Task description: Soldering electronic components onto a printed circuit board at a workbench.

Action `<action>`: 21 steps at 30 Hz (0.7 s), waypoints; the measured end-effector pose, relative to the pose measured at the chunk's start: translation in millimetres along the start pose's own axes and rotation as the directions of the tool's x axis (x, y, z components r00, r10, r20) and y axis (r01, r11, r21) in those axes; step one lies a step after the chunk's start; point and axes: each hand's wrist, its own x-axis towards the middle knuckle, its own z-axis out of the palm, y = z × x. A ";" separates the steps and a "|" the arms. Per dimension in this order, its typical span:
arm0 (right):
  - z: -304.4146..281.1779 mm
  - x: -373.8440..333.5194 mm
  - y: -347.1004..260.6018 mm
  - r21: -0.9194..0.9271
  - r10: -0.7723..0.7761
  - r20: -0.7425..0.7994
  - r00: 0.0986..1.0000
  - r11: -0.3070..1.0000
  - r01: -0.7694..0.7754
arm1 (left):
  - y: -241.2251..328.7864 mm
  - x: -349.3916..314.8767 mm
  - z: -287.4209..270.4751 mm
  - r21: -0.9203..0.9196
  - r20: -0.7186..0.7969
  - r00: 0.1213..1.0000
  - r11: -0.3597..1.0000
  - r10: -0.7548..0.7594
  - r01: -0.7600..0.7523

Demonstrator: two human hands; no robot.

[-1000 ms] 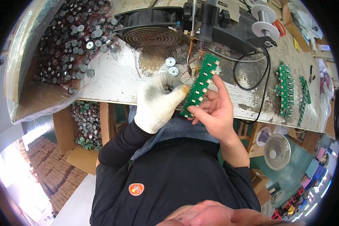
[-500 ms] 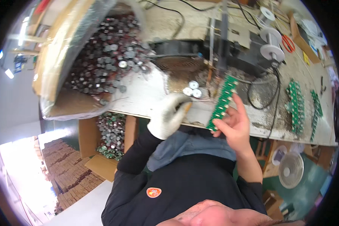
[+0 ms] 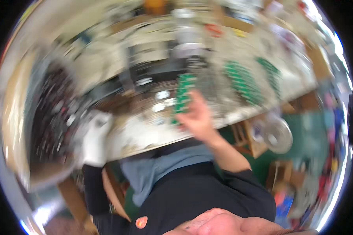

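My right hand (image 3: 200, 117) is closed on a long green circuit board strip (image 3: 183, 96), which it holds upright over the workbench's front part. Left of the strip lie a few round silver parts (image 3: 162, 94), blurred. My left hand (image 3: 95, 137), in a white glove, is at the bench's left, beside a plastic-lined box (image 3: 15, 129) filled with a heap of small metal parts with dark red bits (image 3: 55, 113). The glove's fingers are smeared by motion, so whether they hold anything does not show.
More green circuit board strips (image 3: 243, 83) lie on the right of the workbench (image 3: 223, 51), with another bunch (image 3: 271, 74) beyond. White spools (image 3: 186, 49) and a red-handled tool (image 3: 213, 30) are at the back. A fan (image 3: 277, 136) stands below the bench's right side.
The view has swung to the right and blurred. My left hand has gone from near the round silver parts leftward to the box's edge. My right hand keeps hold of the circuit board strip.
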 end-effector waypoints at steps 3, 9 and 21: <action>5.2 0.6 -5.6 0.030 0.058 0.060 0.997 0.998 -0.060 | 12.5 6.8 -3.2 -0.349 -0.064 0.985 0.928 -0.161 0.129; -2.0 -0.6 -16.0 0.125 -0.019 0.095 0.995 0.992 0.007 | 10.6 6.9 -6.0 0.241 0.134 0.990 0.968 0.036 -0.068; -4.6 3.7 -46.0 0.215 -0.148 0.061 0.987 0.968 0.132 | -12.7 0.8 3.3 -0.821 0.334 0.918 0.413 -0.214 0.394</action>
